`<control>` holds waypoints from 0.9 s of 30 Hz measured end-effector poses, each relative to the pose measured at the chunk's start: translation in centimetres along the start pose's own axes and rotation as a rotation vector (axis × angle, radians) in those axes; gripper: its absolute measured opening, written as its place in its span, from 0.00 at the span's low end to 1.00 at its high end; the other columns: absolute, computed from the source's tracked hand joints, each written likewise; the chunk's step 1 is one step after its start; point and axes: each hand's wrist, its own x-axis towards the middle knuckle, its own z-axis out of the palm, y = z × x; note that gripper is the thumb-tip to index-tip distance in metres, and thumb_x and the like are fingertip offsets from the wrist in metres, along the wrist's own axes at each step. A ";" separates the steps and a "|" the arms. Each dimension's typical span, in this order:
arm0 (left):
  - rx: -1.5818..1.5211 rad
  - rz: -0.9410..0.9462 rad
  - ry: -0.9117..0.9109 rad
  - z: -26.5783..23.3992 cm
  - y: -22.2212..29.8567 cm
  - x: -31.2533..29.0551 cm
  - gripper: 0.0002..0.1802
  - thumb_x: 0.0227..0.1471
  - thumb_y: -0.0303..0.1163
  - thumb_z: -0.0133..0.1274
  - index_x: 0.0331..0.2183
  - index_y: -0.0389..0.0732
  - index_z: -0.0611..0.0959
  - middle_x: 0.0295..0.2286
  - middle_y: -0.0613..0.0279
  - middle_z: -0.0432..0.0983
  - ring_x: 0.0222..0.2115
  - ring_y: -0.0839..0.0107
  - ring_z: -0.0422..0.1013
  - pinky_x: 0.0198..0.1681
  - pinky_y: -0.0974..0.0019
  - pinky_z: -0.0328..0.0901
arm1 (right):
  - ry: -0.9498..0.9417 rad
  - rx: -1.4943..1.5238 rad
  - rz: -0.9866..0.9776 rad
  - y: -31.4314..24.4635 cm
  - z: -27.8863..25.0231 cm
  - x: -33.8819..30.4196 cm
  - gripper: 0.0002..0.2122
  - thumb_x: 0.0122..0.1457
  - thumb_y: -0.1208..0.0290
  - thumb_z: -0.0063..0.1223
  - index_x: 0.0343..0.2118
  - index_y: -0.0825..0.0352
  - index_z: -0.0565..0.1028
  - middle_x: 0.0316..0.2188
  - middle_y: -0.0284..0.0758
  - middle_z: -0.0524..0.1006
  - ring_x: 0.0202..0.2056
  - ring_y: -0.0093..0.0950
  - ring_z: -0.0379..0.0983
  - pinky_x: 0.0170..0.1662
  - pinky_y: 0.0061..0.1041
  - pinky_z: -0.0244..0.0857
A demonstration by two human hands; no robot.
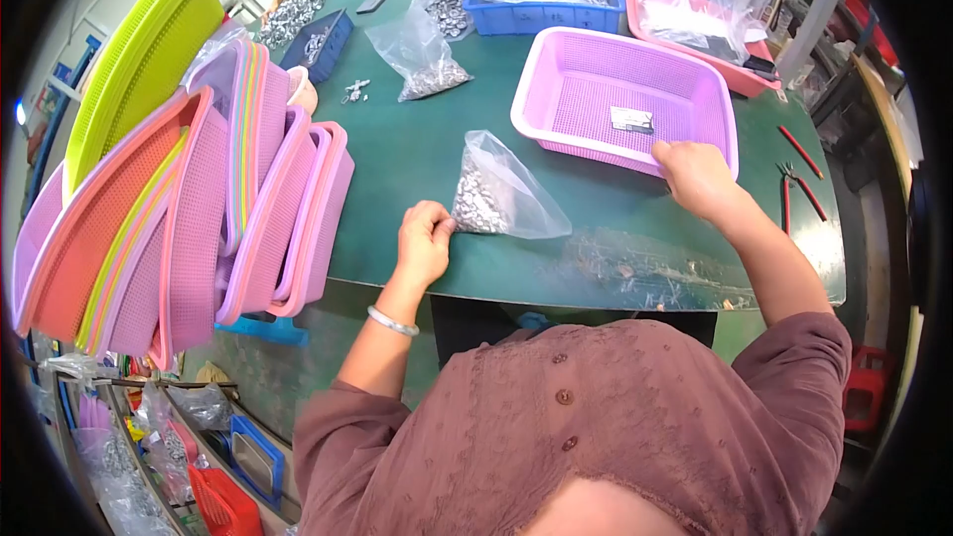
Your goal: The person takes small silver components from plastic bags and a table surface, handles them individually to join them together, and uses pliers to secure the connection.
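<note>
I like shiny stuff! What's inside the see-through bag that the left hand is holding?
The clear plastic bag holds a heap of small silvery metal pieces, piled toward the end pinched by the left hand. Their exact shape is too small to tell, and pieces under the heap are covered.

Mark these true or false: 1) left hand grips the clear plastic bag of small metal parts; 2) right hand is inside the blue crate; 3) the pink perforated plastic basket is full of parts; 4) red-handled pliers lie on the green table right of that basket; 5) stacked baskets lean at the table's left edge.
1) True: the left hand pinches the edge of the clear plastic bag of small metal parts.
2) False: the right hand rests on the near rim of the pink perforated plastic basket; the blue crate is farther back.
3) False: it holds only one small flat packet.
4) True: the red-handled pliers lie on the green table.
5) True: the stacked baskets lean there.
</note>
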 end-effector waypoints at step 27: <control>-0.225 -0.526 -0.545 -1.0 3.3 2.2 0.06 0.48 0.27 0.47 0.22 0.37 0.71 0.18 0.70 0.64 0.17 0.80 0.58 0.22 0.76 0.57 | 0.593 -0.075 0.204 3.3 3.3 -10.8 0.15 0.43 0.76 0.51 0.37 0.66 0.70 0.28 0.34 0.70 0.33 0.32 0.65 0.38 0.31 0.55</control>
